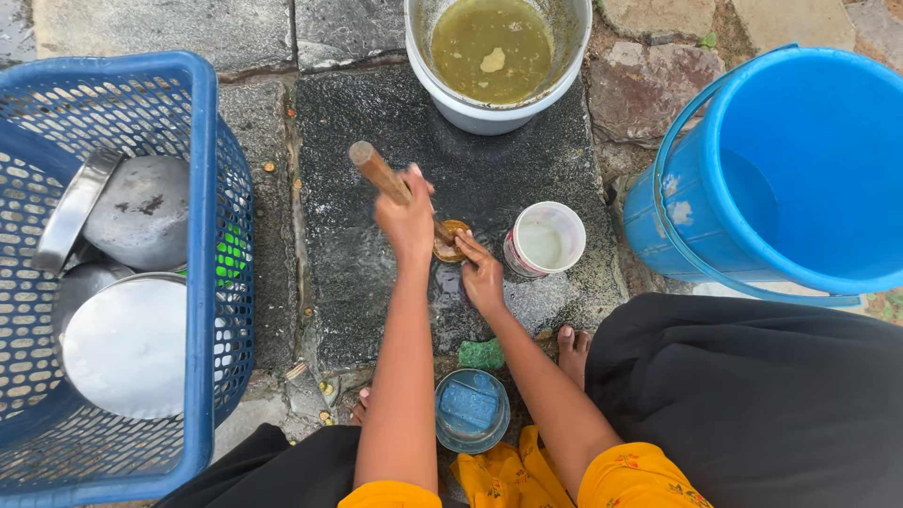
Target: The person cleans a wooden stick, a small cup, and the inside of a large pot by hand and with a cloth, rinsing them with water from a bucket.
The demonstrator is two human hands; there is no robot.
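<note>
Holding a wooden ladle [400,191] by its handle, left hand [406,218] shut tight round it, over the wet dark stone slab [367,273]. Right hand [482,275] flat, fingers spread, touching the ladle's round bowl, maybe rubbing it. Small white cup [546,239] just beside. Blue basket [202,282] of steel pots at left, blue bucket [800,169] at right.

basket [202,282] of pots sits left, bucket [800,169] right, basin [489,103] up front, small cup [546,240] beside the bucket
</note>
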